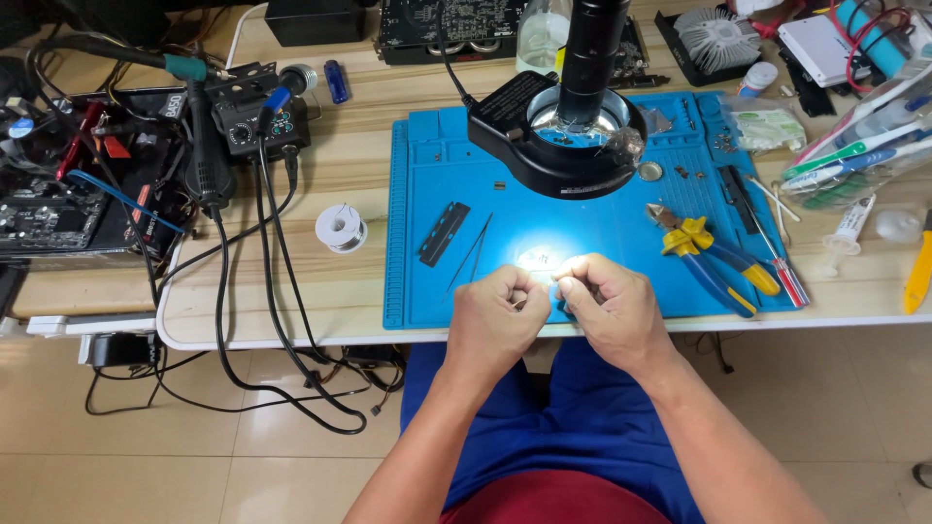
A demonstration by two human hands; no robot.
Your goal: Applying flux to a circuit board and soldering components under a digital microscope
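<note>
Over on the far left of the desk (291,301), a heap of circuit boards (58,209) and tangled black cables (262,320), with a soldering station (257,121) and its handpiece (206,155) lying just beside them. A small spool of solder wire (341,228) sits alone on the bare wood, near the left edge of the blue work mat (437,291). On the mat, a black strip-shaped part (444,233), then a pair of tweezers (471,254) angled toward the person.

Now the left hand (495,315), curled shut at the mat's near edge, fingertips pinched on something tiny; what it is cannot be made out in the glare. The right hand (610,309) is right against it, fingers closed the same way, the two hands meeting knuckle to knuckle under the bright pool of light. Above them hangs the black ring lamp (558,136) on the microscope column (589,49).

Further right, yellow-handled cutters (701,254) lie on the mat, a red-handled screwdriver (777,257) just beside them, then a syringe (847,231) and a clear pouch of tools (864,146) at the edge.
</note>
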